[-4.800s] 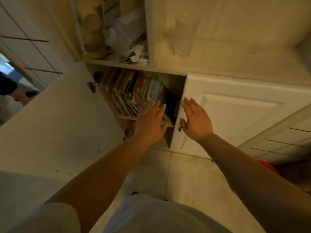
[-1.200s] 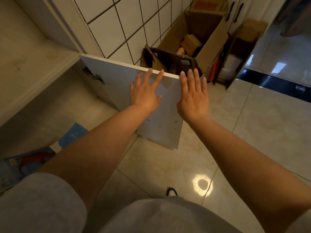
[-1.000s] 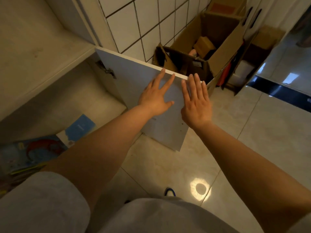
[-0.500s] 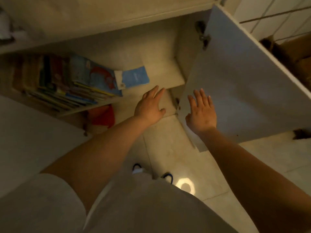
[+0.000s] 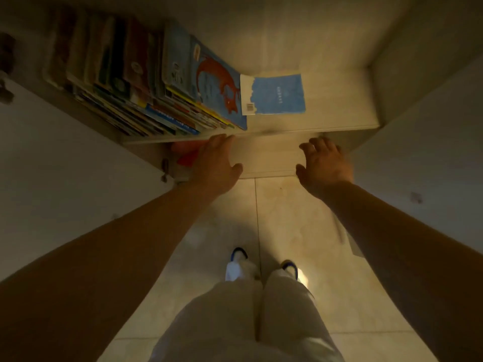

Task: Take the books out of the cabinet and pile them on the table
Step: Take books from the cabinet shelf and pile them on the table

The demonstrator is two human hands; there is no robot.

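Observation:
The cabinet (image 5: 339, 100) stands with both doors swung wide. A leaning row of several books (image 5: 136, 82) fills the left part of its shelf; the outermost one has a blue cover with a red animal (image 5: 217, 84). A thin light-blue book (image 5: 277, 94) lies flat on the shelf to the right of the row. My left hand (image 5: 214, 163) reaches out with straight fingers, its tips at the shelf's front edge below the row. My right hand (image 5: 322, 163) hovers in front of the shelf with fingers loosely spread. Both hands hold nothing.
The left cabinet door (image 5: 65, 184) and the right door (image 5: 431, 165) flank my arms. Something red (image 5: 187, 152) lies under the shelf behind my left hand. Pale floor tiles (image 5: 287, 226) and my feet (image 5: 236, 265) are below.
My view has swung from the right door to the shelf's front. My right hand has left the door and both hands have come in front of the shelf, below the books.

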